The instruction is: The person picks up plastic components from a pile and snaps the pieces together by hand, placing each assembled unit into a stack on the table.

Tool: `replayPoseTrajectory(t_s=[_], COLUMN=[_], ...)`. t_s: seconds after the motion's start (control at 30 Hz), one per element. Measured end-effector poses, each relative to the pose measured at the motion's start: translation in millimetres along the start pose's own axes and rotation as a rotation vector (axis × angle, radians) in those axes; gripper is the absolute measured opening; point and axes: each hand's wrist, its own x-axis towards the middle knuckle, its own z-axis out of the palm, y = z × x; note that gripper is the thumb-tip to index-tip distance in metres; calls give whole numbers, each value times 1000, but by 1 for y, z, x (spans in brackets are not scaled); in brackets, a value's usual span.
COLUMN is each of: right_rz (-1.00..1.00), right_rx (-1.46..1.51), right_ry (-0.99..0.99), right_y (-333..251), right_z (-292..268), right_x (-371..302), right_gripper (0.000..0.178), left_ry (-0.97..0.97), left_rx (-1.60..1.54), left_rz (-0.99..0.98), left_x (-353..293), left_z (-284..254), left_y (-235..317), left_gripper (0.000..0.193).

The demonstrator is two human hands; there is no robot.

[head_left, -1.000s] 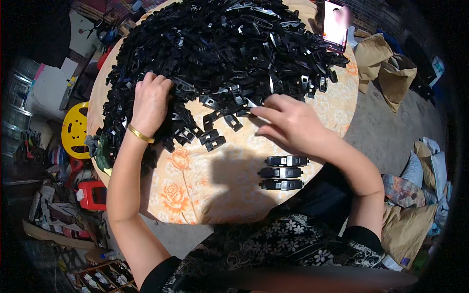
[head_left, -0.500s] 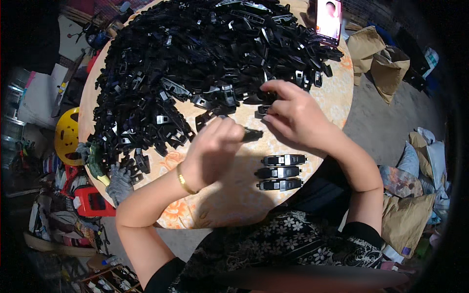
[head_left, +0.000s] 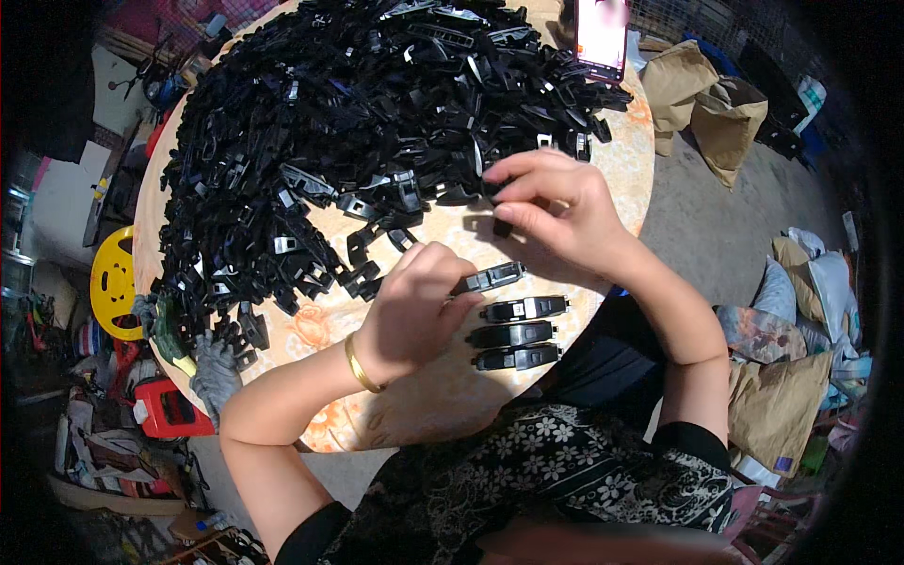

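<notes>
My left hand (head_left: pixel 410 297) is closed on a long black plastic clip (head_left: pixel 494 277), gripped between thumb and fingers, its free end pointing right. Just below it, three similar black clips lie side by side in a short stack of rows: the top clip (head_left: pixel 524 309), the middle clip (head_left: pixel 514 334) and the bottom clip (head_left: pixel 518 357). My right hand (head_left: pixel 560 202) is pinched at the pile's near edge, around a small black plastic part (head_left: pixel 491 193) mostly covered by the fingertips. Another dark piece (head_left: pixel 503 227) shows beneath that thumb; whether the hand touches it is unclear.
A big heap of black plastic parts (head_left: pixel 311 122) covers the far and left side of the round table (head_left: pixel 621 179). A phone (head_left: pixel 601 38) stands at the far right rim. Grey gloves (head_left: pixel 217 377) lie at the left edge. Paper bags (head_left: pixel 730 127) stand on the floor at right.
My left hand has brought its clip down and right, beside the three clips. My right hand's fingertips have drawn closer together at the pile edge. The whole view has shifted slightly.
</notes>
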Motion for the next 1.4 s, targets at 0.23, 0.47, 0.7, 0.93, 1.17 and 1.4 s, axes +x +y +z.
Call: replayPoseTrajectory(t_s=[0.23,0.47,0.7,0.93,1.17,1.4], right_rz=[465,74,93,-9,4,108], right_rx=[847,129,-84,58,62,274], right_ry=[-103,-347,-378,-382,-448,-425], right_y=[-13,-15,-27,-29,-21,-17], right_z=[10,-8,-21,-4,-8,-24], right_x=[-8,-15,-17,-13,-11,-9], right_gripper=[49,28,20,16,22,16], left_ry=[-43,-19,-6,17,-118,-267], left_rx=[-78,-31,-22,-85,4,737], left_rz=[-199,-185,-170,-88,123,-186], left_x=[-4,-3,-5,-1,4,-7], left_z=[-2,-4,-7,-1,-26,-116], left_y=[4,2,-2,0,-7,-23], left_gripper=[20,24,21,16,19,37])
